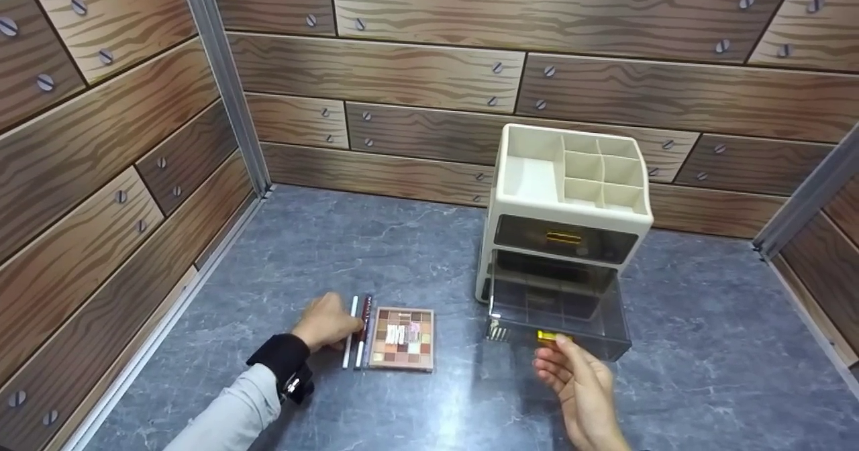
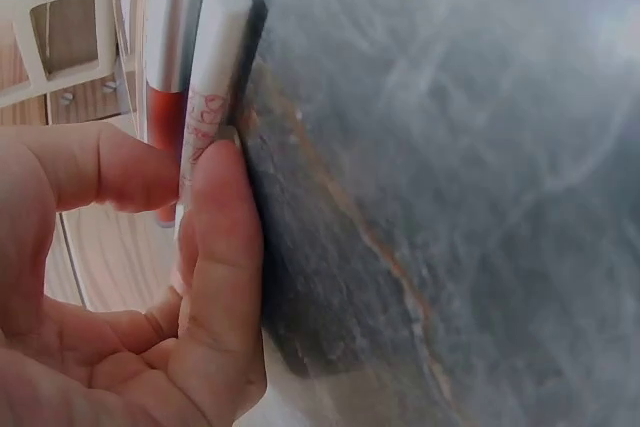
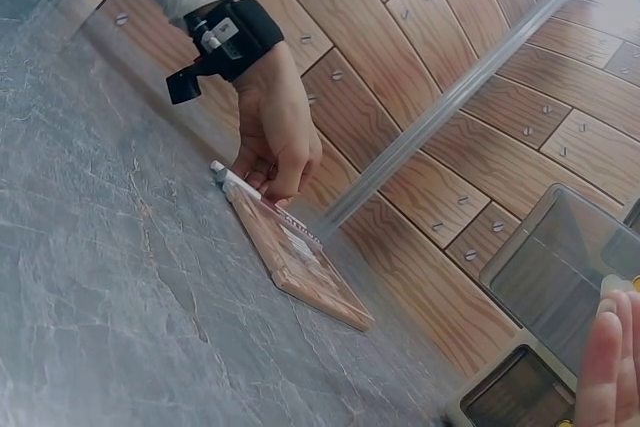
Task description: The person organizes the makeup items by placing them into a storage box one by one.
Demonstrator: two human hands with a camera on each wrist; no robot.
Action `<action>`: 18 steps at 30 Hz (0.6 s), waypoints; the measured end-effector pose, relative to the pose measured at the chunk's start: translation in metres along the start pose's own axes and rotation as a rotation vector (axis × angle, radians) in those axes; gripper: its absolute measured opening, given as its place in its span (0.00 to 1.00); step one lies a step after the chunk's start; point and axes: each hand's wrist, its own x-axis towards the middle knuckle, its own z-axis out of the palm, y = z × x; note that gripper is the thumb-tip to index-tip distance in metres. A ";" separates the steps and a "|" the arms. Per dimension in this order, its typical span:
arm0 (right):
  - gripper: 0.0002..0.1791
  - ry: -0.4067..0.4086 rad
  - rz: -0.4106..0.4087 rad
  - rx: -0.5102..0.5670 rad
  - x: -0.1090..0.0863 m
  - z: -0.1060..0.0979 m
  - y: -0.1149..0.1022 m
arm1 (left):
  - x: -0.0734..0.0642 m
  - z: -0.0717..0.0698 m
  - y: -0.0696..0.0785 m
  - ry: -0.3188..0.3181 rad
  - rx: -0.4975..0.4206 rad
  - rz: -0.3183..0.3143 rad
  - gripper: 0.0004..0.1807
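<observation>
My left hand [image 1: 327, 322] pinches a slim white cosmetic pencil [image 2: 222, 37] with red lettering between thumb and finger. The pencil lies close to the tabletop. Right beside it is a tube [image 2: 172, 32] with a silver end and a red body. An eyeshadow palette [image 1: 402, 338] of many brown and pink pans lies flat to the right of these sticks. With thumb above and fingers below, my right hand [image 1: 582, 390] holds the gold handle [image 1: 550, 336] of a smoky clear drawer [image 1: 600, 330]. That drawer stands pulled out from a cream cosmetics organizer [image 1: 493, 229].
The organizer's upper drawer [image 1: 520, 231] is closed, and its top has several open compartments. Small pale sticks [image 1: 498, 331] show at the open drawer's front left corner. Wood-patterned walls [image 1: 402, 68] enclose the grey marbled tabletop [image 1: 302, 236].
</observation>
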 end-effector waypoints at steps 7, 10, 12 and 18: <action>0.15 -0.002 -0.007 -0.010 0.000 0.000 0.001 | 0.002 -0.001 -0.009 0.017 -0.096 0.022 0.19; 0.14 0.007 -0.004 -0.017 0.000 0.000 0.001 | 0.001 -0.004 -0.010 -0.004 -0.163 0.013 0.22; 0.14 0.013 -0.001 -0.018 -0.001 0.000 0.001 | -0.002 -0.006 -0.009 -0.014 -0.197 0.007 0.21; 0.14 0.025 0.008 -0.022 0.000 0.001 0.000 | -0.006 -0.012 0.000 -0.082 -0.319 -0.003 0.15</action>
